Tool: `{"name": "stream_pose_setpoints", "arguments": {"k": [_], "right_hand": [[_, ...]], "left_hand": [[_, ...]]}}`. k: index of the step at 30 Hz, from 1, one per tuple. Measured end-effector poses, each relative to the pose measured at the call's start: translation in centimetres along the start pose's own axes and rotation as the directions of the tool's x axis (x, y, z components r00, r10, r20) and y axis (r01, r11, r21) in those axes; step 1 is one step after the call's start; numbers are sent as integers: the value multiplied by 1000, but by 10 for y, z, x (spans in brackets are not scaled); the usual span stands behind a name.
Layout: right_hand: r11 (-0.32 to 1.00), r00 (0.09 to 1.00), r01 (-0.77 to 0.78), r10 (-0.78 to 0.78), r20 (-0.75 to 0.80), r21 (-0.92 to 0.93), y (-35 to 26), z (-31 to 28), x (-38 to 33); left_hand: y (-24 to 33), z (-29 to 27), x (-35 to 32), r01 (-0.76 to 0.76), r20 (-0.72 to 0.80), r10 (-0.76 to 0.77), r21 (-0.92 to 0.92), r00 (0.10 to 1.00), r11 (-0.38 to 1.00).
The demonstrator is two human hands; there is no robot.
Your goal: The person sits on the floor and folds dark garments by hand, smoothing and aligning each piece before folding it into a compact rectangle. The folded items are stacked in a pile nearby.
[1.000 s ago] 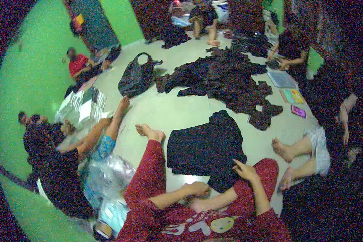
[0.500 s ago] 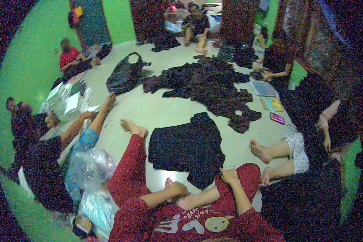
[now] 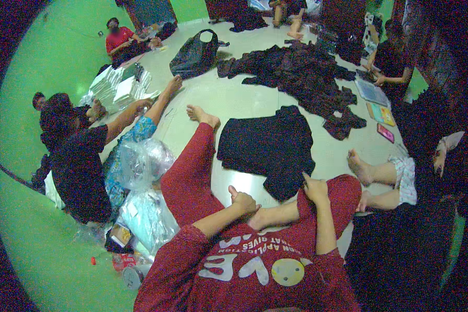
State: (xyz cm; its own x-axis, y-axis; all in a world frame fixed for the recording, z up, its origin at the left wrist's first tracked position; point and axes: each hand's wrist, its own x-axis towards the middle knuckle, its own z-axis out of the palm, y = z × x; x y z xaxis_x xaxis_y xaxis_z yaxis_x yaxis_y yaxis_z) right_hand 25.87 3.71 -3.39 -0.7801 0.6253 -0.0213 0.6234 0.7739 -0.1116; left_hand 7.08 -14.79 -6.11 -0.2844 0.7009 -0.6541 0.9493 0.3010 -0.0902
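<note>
A black garment [image 3: 265, 140] lies spread on the pale tiled floor in front of me, one narrow part reaching toward my right knee. At that part's edge is my right hand [image 3: 315, 190], its fingers closed on the cloth. My left hand [image 3: 243, 202] rests low over my bent leg beside my foot. Its fingers look curled, and whatever they may hold is hidden. Beyond the garment lies a large heap of dark crumpled clothes [image 3: 296, 70].
A black plastic bag [image 3: 192, 56] stands beyond my outstretched foot. Clear plastic packs [image 3: 145, 208] lie at my left, near a seated person [image 3: 80, 161]. White bundles [image 3: 117, 86] are farther left. A pink phone [image 3: 385, 132] lies at the right, near another person's bare feet [image 3: 360, 167].
My view has shifted, so the floor and garments appear higher and farther right. My right hand stays at the garment's edge; the left stays over my leg.
</note>
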Motion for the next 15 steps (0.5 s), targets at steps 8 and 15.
{"name": "stream_pose_setpoints", "arguments": {"k": [8,15], "right_hand": [[876,999,28,-46,24,481,-15,8,-11],[948,981,-117,64,183,295,7,32,-4]], "left_hand": [[9,42,-24,-139,97,142,-38,985,990],[-6,-18,0,-481,-138,462,-169,876,860]]}}
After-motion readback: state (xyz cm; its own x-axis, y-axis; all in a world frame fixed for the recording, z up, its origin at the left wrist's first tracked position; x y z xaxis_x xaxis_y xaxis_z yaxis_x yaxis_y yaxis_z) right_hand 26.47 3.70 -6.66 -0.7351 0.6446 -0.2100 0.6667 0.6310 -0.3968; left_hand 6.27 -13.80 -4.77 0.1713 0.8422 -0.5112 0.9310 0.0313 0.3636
